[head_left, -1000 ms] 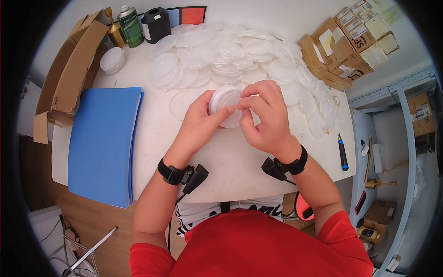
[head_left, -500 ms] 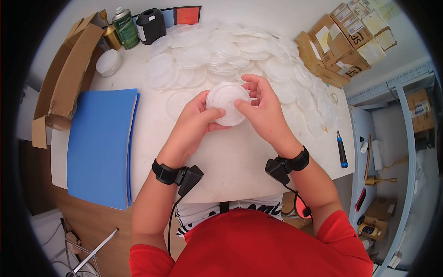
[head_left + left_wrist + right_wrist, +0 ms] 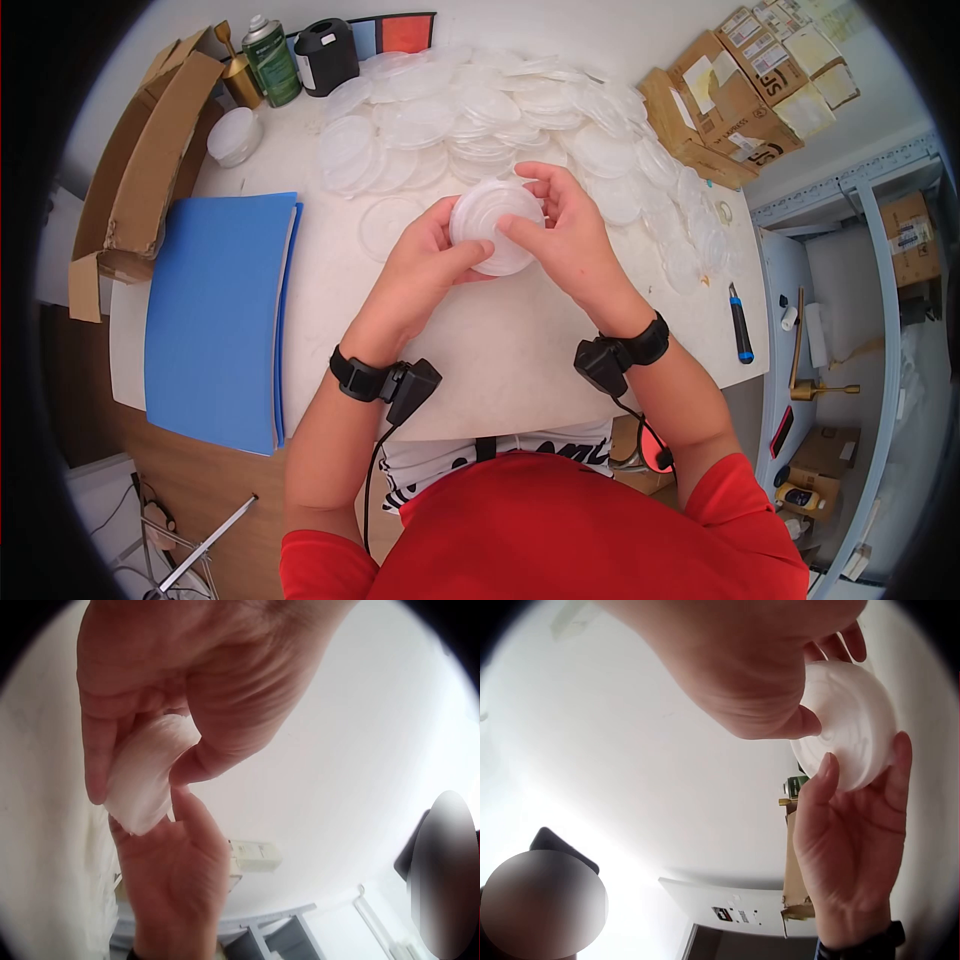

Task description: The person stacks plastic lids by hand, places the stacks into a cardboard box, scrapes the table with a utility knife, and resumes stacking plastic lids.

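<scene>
A thick stack of translucent round plastic lids (image 3: 490,208) is held between both hands above the table, its ringed face turned up toward the head camera. My left hand (image 3: 422,265) grips the stack from the left, thumb on the face and fingers around behind. On the opposite side my right hand (image 3: 575,245) also holds it, with the thumb pressing near the centre and the fingers behind the far edge. Seen from the left wrist, the stack (image 3: 146,780) shows its layered edge. In the right wrist view both thumbs lie on the lids' face (image 3: 844,712).
A wide heap of similar lids (image 3: 420,120) covers the back of the table, and a single lid (image 3: 385,228) lies near my left hand. A blue folder (image 3: 220,310) and cardboard box (image 3: 165,150) are at left. A utility knife (image 3: 740,325) lies at right.
The right hand's curled fingers were at the stack's right edge; its thumb now lies on the face. The stack has turned more face-on. Little differs over the last half second.
</scene>
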### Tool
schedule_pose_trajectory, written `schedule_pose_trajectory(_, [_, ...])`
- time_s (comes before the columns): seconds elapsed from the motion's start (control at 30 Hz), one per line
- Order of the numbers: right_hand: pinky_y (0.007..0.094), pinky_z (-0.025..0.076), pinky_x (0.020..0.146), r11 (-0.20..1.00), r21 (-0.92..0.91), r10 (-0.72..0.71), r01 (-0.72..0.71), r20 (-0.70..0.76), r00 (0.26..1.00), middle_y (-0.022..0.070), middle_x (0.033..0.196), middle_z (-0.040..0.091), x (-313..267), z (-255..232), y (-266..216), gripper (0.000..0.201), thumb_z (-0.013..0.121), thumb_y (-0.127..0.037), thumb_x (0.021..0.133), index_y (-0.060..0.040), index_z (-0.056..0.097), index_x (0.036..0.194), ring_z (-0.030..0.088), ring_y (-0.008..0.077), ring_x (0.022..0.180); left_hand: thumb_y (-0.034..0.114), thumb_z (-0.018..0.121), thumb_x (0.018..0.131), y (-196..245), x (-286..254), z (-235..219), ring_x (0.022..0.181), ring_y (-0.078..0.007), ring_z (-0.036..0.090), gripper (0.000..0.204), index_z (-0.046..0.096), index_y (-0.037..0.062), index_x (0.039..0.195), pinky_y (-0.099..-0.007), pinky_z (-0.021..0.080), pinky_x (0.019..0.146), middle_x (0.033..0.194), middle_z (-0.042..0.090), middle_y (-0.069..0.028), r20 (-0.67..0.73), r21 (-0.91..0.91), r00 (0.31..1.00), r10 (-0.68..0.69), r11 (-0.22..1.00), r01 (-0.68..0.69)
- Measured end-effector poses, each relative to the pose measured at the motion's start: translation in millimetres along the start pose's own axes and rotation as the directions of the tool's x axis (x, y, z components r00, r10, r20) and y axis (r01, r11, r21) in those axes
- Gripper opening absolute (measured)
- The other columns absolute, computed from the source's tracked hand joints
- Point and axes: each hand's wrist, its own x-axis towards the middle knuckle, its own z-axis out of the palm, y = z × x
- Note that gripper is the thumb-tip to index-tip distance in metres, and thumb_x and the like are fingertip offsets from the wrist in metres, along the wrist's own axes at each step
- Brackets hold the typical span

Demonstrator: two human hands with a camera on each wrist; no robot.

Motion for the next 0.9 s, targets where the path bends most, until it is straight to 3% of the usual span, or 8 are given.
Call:
schedule_pose_trajectory(0.27, [0.0335,0.055,0.084,0.994,0.110,-0.018,0.017,0.010,1.000,0.0142,0.122,0.059,-2,-7,9,0.060,0.074,-0.012,0.085,-0.0003,0.051,0.140,0.063,0.0199,0.103,0.005,0.062,0.095,2,-1,1,0.117,-0.0192,0.065,0.049,0.049,-0.0026,0.142,-0.0374,0.057,0.099,0.130,0.064,-0.0111,-0.020,0.004,1.000,0.004,1.000,-0.003])
schedule_pose_trajectory(0.6, [0.0327,0.055,0.082,0.996,0.082,0.024,-0.026,0.020,1.000,0.0130,0.117,0.061,1,-4,11,0.062,0.073,-0.012,0.085,0.0018,0.049,0.141,0.064,0.0190,0.099,0.004,0.063,0.094,-3,1,1,0.113,-0.0170,0.066,0.050,0.051,-0.0002,0.142,-0.0341,0.056,0.096,0.126,0.066,-0.0094,-0.024,0.114,0.999,0.025,0.993,-0.022])
schedule_pose_trajectory(0.8, [0.0304,0.054,0.082,0.997,0.074,0.030,-0.032,0.017,0.999,0.0122,0.115,0.061,-4,-3,1,0.062,0.076,-0.017,0.089,0.0019,0.050,0.141,0.063,0.0166,0.094,0.008,0.063,0.097,-1,-2,3,0.113,-0.0166,0.066,0.044,0.054,-0.0007,0.139,-0.0331,0.056,0.095,0.126,0.066,-0.0091,-0.040,0.080,0.999,-0.016,0.997,0.019])
schedule_pose_trajectory(0.9, [0.0290,0.053,0.080,0.982,0.186,0.045,-0.034,-0.056,0.997,0.0099,0.109,0.063,4,0,-5,0.050,0.074,-0.018,0.093,0.0019,0.055,0.134,0.062,0.0144,0.091,0.016,0.066,0.099,9,1,-5,0.107,-0.0140,0.067,0.040,0.058,0.0003,0.135,-0.0299,0.055,0.089,0.123,0.068,-0.0079,-0.116,-0.009,0.992,0.045,0.999,-0.046])
